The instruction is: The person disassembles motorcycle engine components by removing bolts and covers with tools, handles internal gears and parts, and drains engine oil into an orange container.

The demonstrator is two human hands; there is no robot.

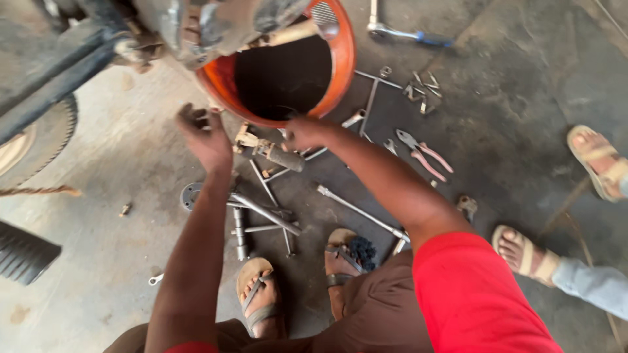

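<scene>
— Hands first: what do we see of them?

— Our left hand (206, 134) hangs in the air with its fingers loosely curled and nothing in it. Our right hand (306, 133) reaches to the near rim of the round orange plastic basin (345, 62); whether it grips the rim or only rests there, we cannot tell.

— What lies between the two hands?

— A short dark metal cylinder with a brass-coloured fitting (275, 151), on the concrete floor, just beside the right hand and apart from the left.

— And below our hands?

— Long grey steel rods and socket wrenches (265, 212) crossed in a heap, near our sandalled feet (261, 294).

— To the outer side of the right arm?

— Pliers with pink handles (422, 153), a blue-handled ratchet (409, 34) farther off, and another person's sandalled feet (598, 160) well apart from us.

— Beyond the left hand?

— A black tyre (46, 131) and a dirty engine part (196, 26) hanging over the basin.
</scene>
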